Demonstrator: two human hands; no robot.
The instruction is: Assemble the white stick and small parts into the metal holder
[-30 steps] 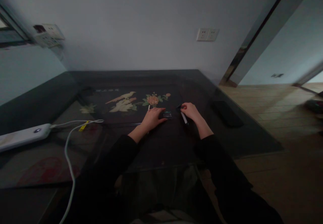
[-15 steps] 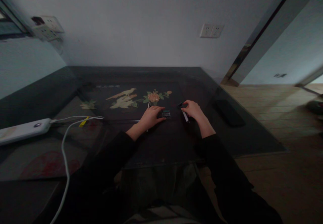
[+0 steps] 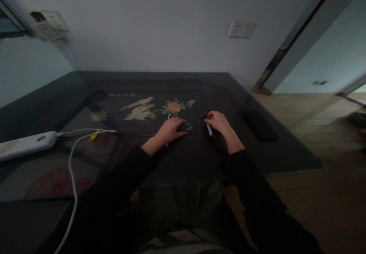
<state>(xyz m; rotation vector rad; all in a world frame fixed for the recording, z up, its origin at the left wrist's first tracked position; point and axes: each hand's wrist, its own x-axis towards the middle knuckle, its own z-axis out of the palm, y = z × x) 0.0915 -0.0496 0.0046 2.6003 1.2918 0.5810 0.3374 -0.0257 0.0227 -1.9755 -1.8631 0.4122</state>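
Little has shifted since the earlier frames: both hands sit slightly nearer on the surface point(image 3: 185, 162), otherwise as before. Nearest, a white cable point(image 3: 73, 170) runs along the left side to a white power strip point(image 3: 25, 145). Mid-surface, the left hand point(image 3: 170, 129) lies flat, fingers spread, touching a small dark rectangular part point(image 3: 187, 127). Just beside it, the right hand point(image 3: 219, 121) pinches a slim white-tipped tool point(image 3: 209, 129), its grip pressed together. Work looks barely begun, the part untouched by the tool. Farther right lies a dark phone-like slab point(image 3: 259, 124); beyond, a floral inlay point(image 3: 156, 109) and wall sockets point(image 3: 241, 29).
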